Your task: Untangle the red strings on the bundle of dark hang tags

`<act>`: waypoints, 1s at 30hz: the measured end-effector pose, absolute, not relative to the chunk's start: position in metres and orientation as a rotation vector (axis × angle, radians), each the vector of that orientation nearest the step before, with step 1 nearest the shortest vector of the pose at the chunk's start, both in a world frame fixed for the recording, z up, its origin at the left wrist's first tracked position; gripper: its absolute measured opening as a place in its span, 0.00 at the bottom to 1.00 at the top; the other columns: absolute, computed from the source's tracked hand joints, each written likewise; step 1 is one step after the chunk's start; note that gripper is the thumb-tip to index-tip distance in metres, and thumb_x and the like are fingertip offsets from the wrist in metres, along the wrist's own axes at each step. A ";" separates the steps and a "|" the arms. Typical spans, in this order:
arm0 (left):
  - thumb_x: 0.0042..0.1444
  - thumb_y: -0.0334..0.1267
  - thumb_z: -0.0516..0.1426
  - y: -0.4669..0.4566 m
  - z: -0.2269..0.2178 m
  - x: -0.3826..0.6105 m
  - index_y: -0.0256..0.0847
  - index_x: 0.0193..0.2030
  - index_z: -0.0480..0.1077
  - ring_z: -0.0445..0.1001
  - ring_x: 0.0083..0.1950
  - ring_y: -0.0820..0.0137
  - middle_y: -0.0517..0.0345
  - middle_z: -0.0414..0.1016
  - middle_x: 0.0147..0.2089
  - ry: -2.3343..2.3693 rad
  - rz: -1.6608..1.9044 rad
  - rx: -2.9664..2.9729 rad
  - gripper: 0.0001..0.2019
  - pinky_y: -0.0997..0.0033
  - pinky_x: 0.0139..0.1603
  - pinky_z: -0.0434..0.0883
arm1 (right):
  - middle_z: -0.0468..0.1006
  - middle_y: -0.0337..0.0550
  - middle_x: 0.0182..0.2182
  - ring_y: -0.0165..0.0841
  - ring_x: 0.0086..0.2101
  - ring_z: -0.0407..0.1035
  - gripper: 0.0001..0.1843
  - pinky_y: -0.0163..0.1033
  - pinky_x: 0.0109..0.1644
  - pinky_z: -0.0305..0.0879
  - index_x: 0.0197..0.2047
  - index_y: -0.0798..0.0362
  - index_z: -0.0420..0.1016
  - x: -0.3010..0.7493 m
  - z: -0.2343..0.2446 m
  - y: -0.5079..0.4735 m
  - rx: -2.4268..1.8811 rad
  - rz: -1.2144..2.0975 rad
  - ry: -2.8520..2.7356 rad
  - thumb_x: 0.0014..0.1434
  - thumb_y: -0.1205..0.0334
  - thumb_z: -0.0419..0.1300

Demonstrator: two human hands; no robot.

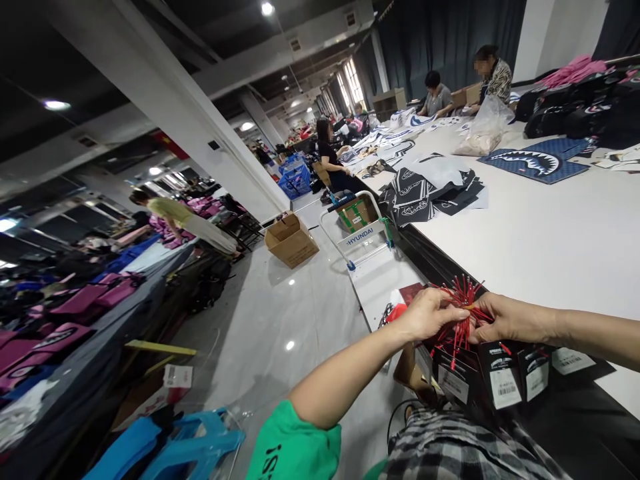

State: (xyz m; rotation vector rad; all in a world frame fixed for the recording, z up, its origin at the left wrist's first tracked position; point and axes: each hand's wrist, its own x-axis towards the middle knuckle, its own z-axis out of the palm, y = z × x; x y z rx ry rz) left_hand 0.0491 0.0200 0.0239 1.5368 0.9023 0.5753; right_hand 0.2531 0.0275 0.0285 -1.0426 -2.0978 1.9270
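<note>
Both my hands meet at the near edge of a long white table (560, 247). My left hand (427, 313) and my right hand (503, 319) are both closed on a bundle of red string fasteners (461, 313) whose ends fan out between them. Just below the hands lies a row of black hang tags with white barcode labels (505, 383). A green sleeve covers my left upper arm, and checked fabric lies over my lap.
Black printed bag pieces (425, 190), a blue shark-face panel (537, 163) and a clear plastic bag (483, 130) lie further up the table. Several people sit working at its far end. A hand cart (363, 233) and an open cardboard box (291, 240) stand on the floor. Blue plastic stools (195, 443) are near left.
</note>
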 end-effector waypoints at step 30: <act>0.62 0.42 0.57 0.025 0.020 0.036 0.34 0.41 0.77 0.71 0.44 0.69 0.55 0.77 0.40 0.772 0.450 1.547 0.13 0.72 0.51 0.68 | 0.67 0.39 0.27 0.29 0.28 0.57 0.27 0.34 0.31 0.57 0.29 0.56 0.70 0.241 0.048 0.027 -1.177 1.968 -2.034 0.41 0.39 0.67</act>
